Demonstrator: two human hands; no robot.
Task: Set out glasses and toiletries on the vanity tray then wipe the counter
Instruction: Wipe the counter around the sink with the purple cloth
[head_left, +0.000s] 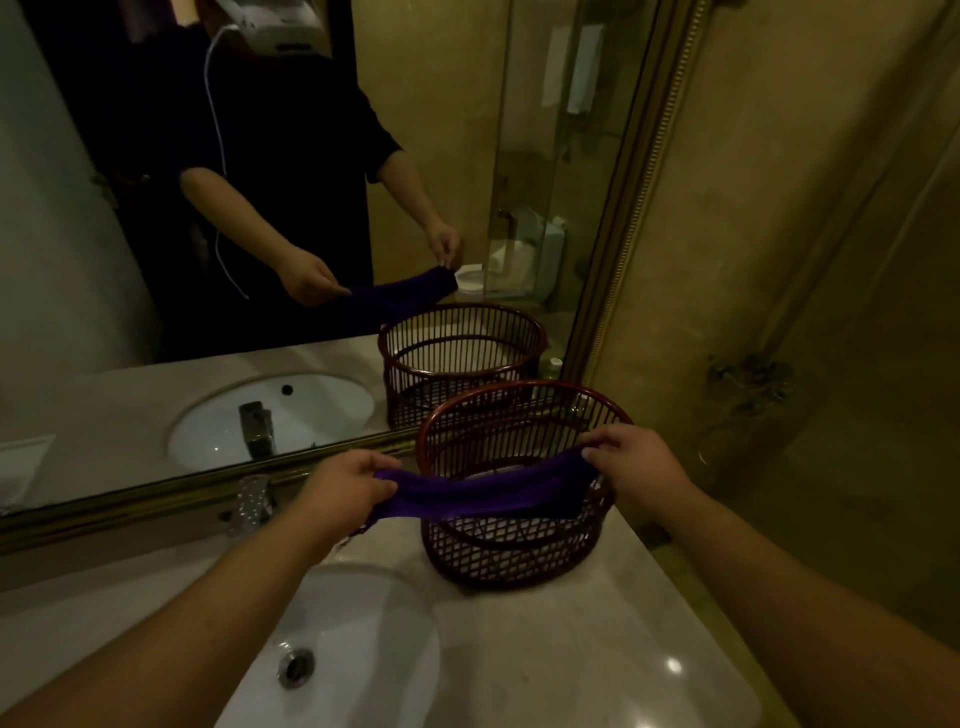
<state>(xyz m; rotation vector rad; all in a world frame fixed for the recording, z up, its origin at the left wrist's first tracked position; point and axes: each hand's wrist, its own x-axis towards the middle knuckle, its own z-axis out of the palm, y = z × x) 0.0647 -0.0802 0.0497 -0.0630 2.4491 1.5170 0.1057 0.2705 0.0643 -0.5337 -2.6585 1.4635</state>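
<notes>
A purple cloth (478, 493) is stretched between both hands, just in front of and over the near rim of a dark red slatted basket (519, 545). My left hand (348, 480) pinches the cloth's left end. My right hand (634, 457) grips the right end at the basket's rim. The basket stands on the pale marble counter (571, 649), against the mirror. What lies inside the basket is mostly hidden by the cloth.
A white oval sink (353, 639) with a metal drain sits at the lower left. The faucet (252, 501) rises behind it at the mirror's gold frame (156, 499). A tiled wall closes the right side. The mirror reflects the person, the basket and the sink.
</notes>
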